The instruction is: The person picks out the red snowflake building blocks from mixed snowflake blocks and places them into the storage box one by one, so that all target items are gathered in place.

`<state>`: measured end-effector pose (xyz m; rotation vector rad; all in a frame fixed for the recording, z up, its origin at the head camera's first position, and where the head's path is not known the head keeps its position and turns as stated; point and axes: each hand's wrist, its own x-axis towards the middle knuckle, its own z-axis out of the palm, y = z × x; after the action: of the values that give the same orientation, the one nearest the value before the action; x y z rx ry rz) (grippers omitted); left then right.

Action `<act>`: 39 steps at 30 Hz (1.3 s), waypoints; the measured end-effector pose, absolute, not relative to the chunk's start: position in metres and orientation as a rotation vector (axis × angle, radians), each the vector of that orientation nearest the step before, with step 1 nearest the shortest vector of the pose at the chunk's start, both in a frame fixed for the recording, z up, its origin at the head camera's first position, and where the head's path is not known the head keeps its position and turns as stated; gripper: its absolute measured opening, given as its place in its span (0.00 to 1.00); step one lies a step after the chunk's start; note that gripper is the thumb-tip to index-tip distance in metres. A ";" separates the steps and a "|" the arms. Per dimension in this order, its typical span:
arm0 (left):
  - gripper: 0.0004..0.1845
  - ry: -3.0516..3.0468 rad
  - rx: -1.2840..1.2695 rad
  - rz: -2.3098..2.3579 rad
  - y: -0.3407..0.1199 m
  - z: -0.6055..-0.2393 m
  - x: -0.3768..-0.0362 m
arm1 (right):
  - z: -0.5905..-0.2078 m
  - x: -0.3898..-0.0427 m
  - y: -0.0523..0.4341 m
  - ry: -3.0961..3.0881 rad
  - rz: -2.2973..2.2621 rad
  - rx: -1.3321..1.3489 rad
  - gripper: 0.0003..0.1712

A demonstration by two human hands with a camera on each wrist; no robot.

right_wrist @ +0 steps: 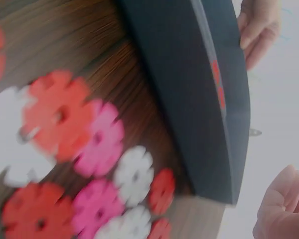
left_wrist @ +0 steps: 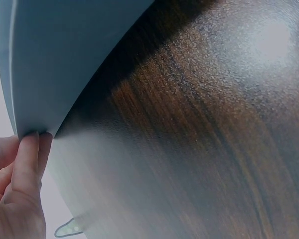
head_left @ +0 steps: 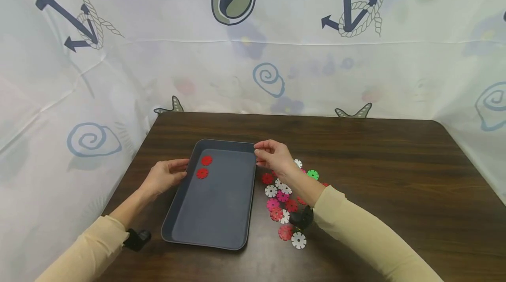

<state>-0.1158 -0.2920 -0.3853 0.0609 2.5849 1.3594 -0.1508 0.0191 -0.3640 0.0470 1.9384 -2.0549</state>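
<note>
A dark grey rectangular tray (head_left: 215, 211) sits on the table with two red notched discs (head_left: 206, 160) inside, near its far left corner. At the tray's left side is my left hand (head_left: 166, 175); in the left wrist view its fingertips (left_wrist: 30, 144) touch the outer wall. My right hand (head_left: 275, 157) is beside the far right corner, fingers slightly bent and pointing at the tray. In the right wrist view a small gap shows between that hand (right_wrist: 284, 209) and the tray wall (right_wrist: 174, 99). Nothing is seen in its fingers.
Several loose notched discs in red, pink (head_left: 272, 204), white (head_left: 298, 240) and green (head_left: 312, 174) lie right of the tray, partly under my right forearm. The dark wooden table (head_left: 395, 176) extends right. A patterned cloth (head_left: 308, 80) hangs behind it.
</note>
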 end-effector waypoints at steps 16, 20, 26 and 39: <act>0.25 2.582 0.030 1.349 -0.292 -0.386 -0.118 | -0.380 -0.135 0.109 2.134 -1.932 0.137 0.18; 0.25 2.581 0.037 1.346 -0.292 -0.386 -0.118 | -0.386 -0.131 0.128 2.175 -1.905 0.167 0.19; 0.25 2.581 0.052 1.342 -0.292 -0.387 -0.119 | -0.396 -0.123 0.150 2.203 -1.888 0.234 0.20; 0.25 2.587 0.053 1.328 -0.293 -0.387 -0.119 | -0.412 -0.110 0.183 2.310 -1.824 0.221 0.20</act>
<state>-0.1186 -0.2926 -0.3867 0.0526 2.5869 1.3276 -0.1099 0.1830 -0.4122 0.2215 2.3103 -1.8237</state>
